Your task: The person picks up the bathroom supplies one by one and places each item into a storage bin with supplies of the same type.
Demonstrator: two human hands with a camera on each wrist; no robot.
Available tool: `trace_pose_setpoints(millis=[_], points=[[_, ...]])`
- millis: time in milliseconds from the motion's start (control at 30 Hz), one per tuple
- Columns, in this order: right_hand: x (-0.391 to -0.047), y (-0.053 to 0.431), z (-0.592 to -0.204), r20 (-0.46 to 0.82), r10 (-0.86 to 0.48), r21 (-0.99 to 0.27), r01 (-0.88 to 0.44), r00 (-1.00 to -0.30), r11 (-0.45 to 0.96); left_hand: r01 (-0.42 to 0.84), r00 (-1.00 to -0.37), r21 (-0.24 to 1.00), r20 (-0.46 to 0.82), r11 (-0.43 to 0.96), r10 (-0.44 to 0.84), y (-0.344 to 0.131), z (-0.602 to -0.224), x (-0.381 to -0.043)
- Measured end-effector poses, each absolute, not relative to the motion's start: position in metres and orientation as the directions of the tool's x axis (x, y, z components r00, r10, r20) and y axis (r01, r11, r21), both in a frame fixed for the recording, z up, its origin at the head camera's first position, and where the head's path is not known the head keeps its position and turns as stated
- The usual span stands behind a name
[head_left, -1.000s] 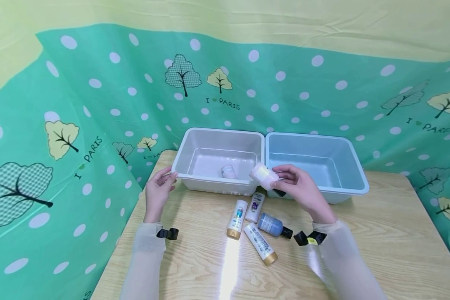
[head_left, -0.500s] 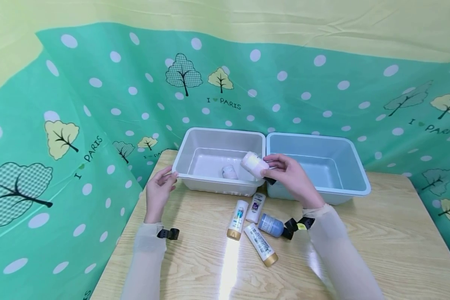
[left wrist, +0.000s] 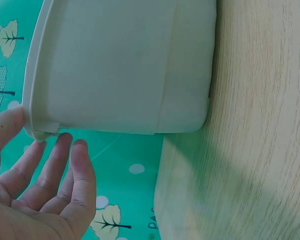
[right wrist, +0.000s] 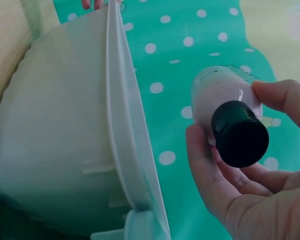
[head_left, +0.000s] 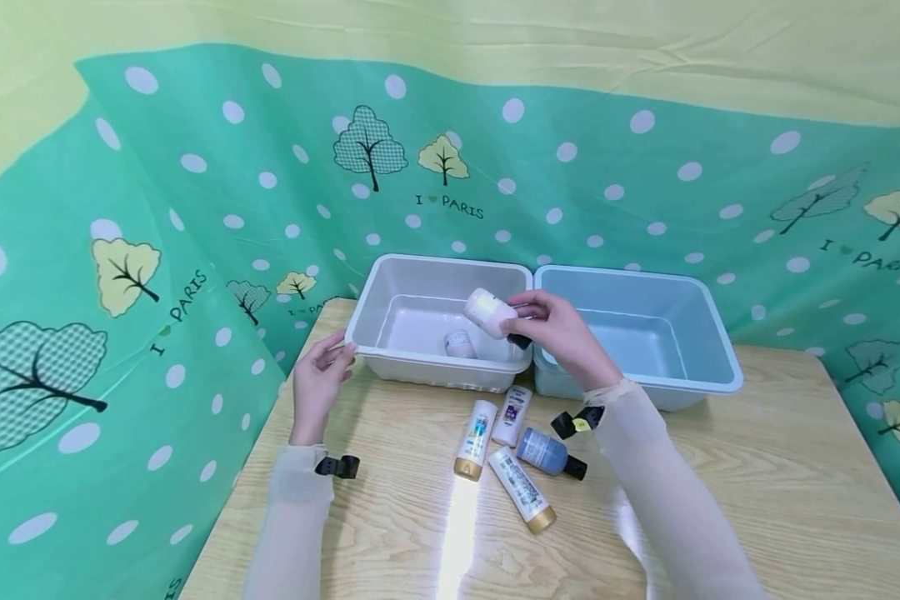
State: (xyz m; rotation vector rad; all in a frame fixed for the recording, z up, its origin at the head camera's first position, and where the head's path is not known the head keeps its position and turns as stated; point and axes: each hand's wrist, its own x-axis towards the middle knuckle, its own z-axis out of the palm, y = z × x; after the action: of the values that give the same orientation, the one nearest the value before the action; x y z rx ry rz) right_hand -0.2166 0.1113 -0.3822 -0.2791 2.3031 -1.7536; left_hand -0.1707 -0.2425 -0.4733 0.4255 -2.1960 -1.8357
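My right hand (head_left: 551, 327) grips a pale pink bottle (head_left: 489, 312) with a black cap (right wrist: 240, 134), its thumb on one side and fingers on the other. The bottle is tilted over the right part of the grey bin (head_left: 438, 372), its cap towards my palm. Another small pale bottle (head_left: 460, 344) lies on the floor of that bin. At the bin's front left corner, my left hand (head_left: 321, 377) pinches the rim (left wrist: 34, 100) between thumb and fingers.
A light blue bin (head_left: 648, 382) stands right against the grey one. In front lie two white gold-capped bottles (head_left: 476, 437) (head_left: 521, 487), a white bottle with a purple label (head_left: 512, 415) and a blue black-capped bottle (head_left: 543, 452). A patterned green curtain (head_left: 495, 217) hangs behind.
My right hand has carried the pale pink bottle left and a little away from me, from the edge between the bins to over the grey bin. The left hand stays at the corner.
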Motion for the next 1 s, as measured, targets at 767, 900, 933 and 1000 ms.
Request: trace_pose_setpoints(millis=[767, 900, 933, 1000], points=[[-0.278, 0.062, -0.372, -0.143, -0.320, -0.930, 0.016, -0.936, 0.368, 0.021, -0.932, 0.992, 0.065, 0.126, -0.356, -0.248, -0.479, -0.171], [-0.287, 0.058, -0.374, -0.139, -0.330, -0.929, 0.007, -0.934, 0.371, 0.030, -0.934, 0.994, 0.067, 0.108, -0.351, -0.252, -0.490, -0.176], [-0.290, 0.057, -0.375, -0.141, -0.334, -0.928, 0.007, -0.932, 0.372, 0.008, -0.930, 0.991, 0.057, 0.137, -0.363, -0.249, -0.486, -0.175], [-0.295, 0.056, -0.376, -0.141, -0.335, -0.925, 0.004, -0.932, 0.379, 0.023, -0.932, 0.993, 0.064, 0.119, -0.356, -0.251, -0.491, -0.177]])
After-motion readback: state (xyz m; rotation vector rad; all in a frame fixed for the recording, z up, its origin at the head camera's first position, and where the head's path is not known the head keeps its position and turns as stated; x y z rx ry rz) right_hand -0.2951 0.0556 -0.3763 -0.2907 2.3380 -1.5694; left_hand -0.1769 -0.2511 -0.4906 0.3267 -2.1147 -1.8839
